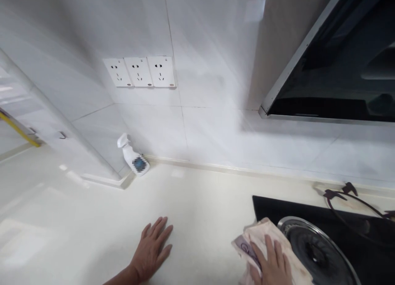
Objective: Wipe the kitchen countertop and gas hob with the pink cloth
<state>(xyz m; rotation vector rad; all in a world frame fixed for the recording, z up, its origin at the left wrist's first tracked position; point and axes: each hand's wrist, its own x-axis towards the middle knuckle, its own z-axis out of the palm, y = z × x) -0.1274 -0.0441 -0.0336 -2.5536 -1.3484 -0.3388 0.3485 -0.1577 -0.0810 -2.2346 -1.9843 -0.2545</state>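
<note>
Glossy cream countertop [200,206] near, white tiled wall [212,128] far. Left hand [151,248]: fingers wide. Right hand [273,265]: fingers on pale-pink fabric cloth [263,230]; lettering [245,248] partly hidden.

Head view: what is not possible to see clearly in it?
In the head view:
spray bottle: label text, pixelated
cloth: lower end, cut off by the bottom edge
black cooktop: partly hidden by the cloth; right side cut off by the right edge
right hand: palm faces down, hidden by its back

I see pale glare on the countertop [92,211] at left and soft shadow beneath the range hood [339,71]. The burner [314,254] seems slightly smeared.
</note>
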